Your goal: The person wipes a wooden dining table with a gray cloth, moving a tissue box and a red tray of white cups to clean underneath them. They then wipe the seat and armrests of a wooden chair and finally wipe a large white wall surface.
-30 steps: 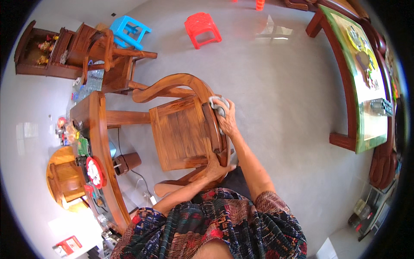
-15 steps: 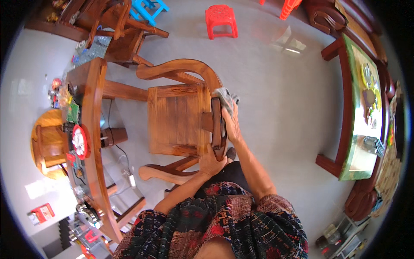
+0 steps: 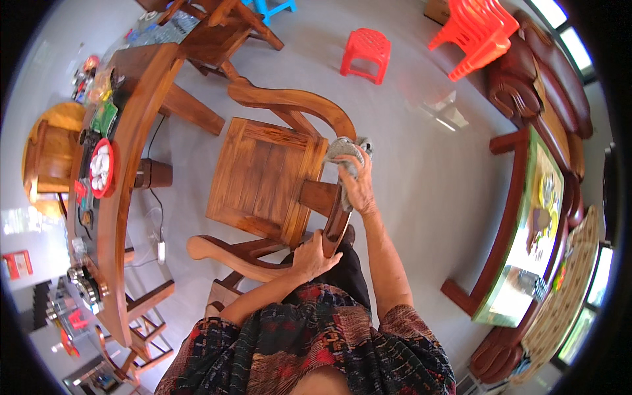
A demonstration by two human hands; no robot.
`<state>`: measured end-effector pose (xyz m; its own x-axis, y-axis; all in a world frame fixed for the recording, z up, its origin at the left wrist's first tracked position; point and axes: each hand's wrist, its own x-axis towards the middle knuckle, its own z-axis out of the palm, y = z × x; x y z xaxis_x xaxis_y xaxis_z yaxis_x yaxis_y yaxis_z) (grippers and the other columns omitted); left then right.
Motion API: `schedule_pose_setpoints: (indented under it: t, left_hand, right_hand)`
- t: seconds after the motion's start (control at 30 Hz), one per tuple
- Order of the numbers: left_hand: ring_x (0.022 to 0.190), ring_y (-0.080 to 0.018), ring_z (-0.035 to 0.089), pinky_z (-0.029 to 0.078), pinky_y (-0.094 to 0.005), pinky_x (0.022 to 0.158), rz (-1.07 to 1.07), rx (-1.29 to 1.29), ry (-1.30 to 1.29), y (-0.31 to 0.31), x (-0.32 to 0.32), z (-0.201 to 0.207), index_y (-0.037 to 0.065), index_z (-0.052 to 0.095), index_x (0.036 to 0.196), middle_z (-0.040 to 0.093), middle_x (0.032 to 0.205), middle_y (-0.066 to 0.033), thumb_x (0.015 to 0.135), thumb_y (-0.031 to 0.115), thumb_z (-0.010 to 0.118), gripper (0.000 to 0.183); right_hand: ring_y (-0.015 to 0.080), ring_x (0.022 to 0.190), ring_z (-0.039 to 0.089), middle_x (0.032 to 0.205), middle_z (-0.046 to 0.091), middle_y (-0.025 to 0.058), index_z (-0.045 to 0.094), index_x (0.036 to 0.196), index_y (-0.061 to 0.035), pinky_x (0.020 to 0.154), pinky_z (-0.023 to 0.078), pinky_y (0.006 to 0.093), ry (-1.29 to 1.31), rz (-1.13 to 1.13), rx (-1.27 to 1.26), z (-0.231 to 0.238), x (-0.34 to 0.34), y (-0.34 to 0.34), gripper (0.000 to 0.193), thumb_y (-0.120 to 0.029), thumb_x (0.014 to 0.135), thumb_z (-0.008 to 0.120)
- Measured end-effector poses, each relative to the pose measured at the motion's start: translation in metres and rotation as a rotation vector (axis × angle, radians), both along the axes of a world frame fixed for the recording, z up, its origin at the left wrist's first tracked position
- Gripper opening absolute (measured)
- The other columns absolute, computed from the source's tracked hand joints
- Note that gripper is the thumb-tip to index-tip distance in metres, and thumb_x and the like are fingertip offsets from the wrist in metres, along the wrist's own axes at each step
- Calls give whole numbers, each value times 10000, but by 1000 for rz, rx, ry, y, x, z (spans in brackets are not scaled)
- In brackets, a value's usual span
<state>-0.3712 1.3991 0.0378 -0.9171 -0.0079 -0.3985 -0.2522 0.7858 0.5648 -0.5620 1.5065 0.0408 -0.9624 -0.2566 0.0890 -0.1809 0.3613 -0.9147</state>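
Facing leftward, the wooden chair (image 3: 276, 191) is being gripped at the backrest rail (image 3: 338, 227) by the left hand (image 3: 315, 258), fingers wrapped round its near end. Grey cloth (image 3: 345, 150) is being pinned against the rail by the right hand (image 3: 359, 187), fingers bent over it. Rail's long axis is running near-to-far between both hands' fingers, seat (image 3: 253, 168) to their left.

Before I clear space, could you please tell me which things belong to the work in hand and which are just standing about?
In use:
grey crumpled cloth, held by the right hand
brown wooden armchair with curved arms, left hand on its backrest

Standing about:
red plastic stool
stack of red-orange plastic seats
brown box-shaped container
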Motion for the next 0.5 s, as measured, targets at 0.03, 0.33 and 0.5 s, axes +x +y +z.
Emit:
schedule_pose_setpoints:
  t: [0.03, 0.33, 0.5]
  left_hand:
    - [755, -415, 652, 540, -483, 688, 1, 6, -45, -1, 1, -3, -29, 409, 1160, 646, 906, -250, 753, 509, 683, 728]
    - [733, -421, 648, 537, -466, 669, 82, -3, -91, -4, 5, 3, -30, 401, 1257, 644, 875, -245, 737, 491, 703, 795]
    - [720, -383, 662, 544, -449, 673, 101, 19, -61, -1, 9, -6, -13, 424, 1244, 660, 853, -224, 730, 481, 714, 770]
  right_hand:
    - [392, 1332, 280, 1410, 357, 173, 654, 1115, -152, 1078, 265, 527, -72, 54, -68, -5, -15, 2, 293, -273, 851, 615]
    - [443, 1321, 267, 1501, 285, 47, 653, 1168, -313, 971, 337, 559, 302, 431, 515, -27, -95, -4, 472, -271, 707, 743]
    - [364, 1284, 325, 1464, 328, 21, 616, 1207, -353, 843, 402, 554, 550, 611, 721, -31, -163, -63, 542, -331, 686, 764]
